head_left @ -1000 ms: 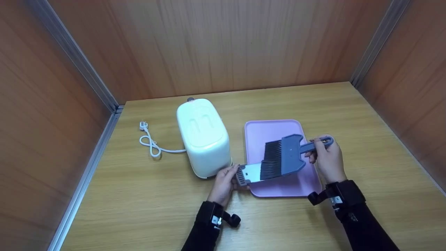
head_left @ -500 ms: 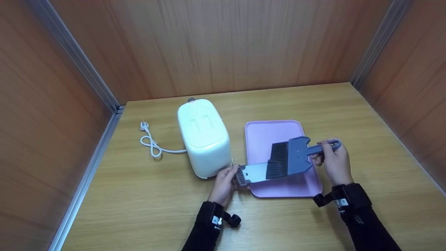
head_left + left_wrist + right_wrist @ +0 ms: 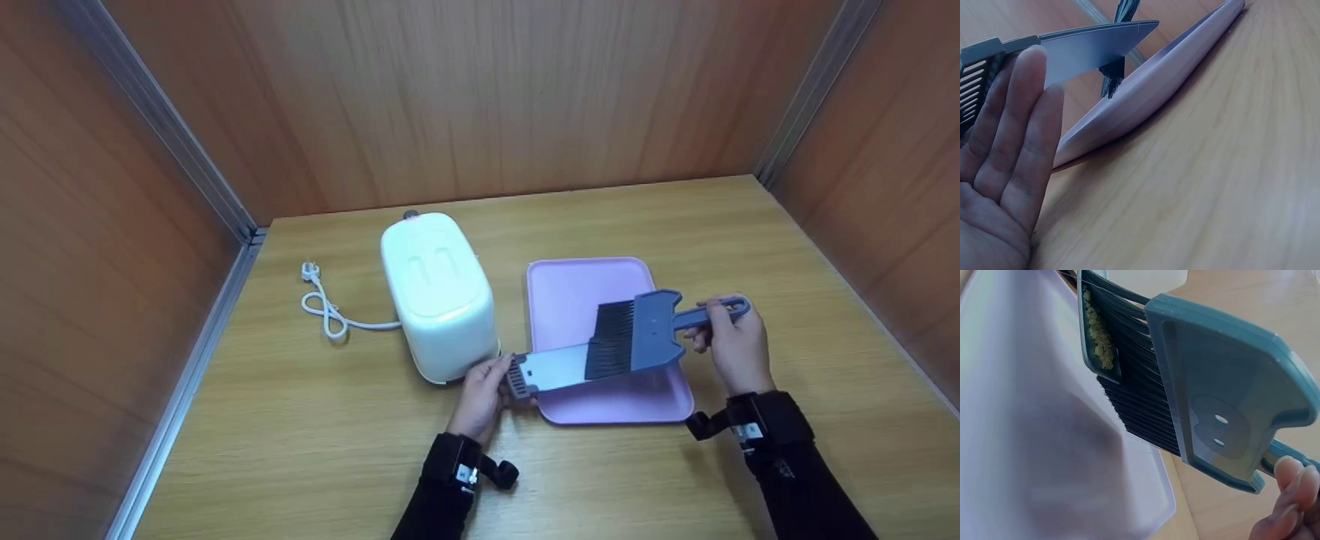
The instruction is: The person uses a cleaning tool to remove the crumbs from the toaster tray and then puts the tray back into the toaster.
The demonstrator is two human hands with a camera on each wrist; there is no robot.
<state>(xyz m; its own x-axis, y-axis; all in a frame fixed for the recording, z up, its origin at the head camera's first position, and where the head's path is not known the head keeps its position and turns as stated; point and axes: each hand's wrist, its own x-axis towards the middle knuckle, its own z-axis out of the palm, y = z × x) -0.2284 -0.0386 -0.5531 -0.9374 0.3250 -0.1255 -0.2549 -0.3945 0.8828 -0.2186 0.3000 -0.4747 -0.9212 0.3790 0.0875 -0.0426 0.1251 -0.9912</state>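
My left hand grips the grey slotted end of a toaster crumb tray, a flat metal strip tilted over a lilac serving tray. In the left wrist view its fingers lie straight along the tray's underside. My right hand pinches the handle of a blue-grey cleaning brush. The black bristles lie across the crumb tray's far end, in the right wrist view, where yellowish crumbs are gathered in front of them.
Left of the lilac tray stands a white toaster with its lid on, close to my left hand. Its white cord and plug lie on the wooden table. Wood panels enclose the back and both sides.
My right hand has moved to the right with the brush, drawing the bristles along the crumb tray toward its far end. The left hand and crumb tray stay put.
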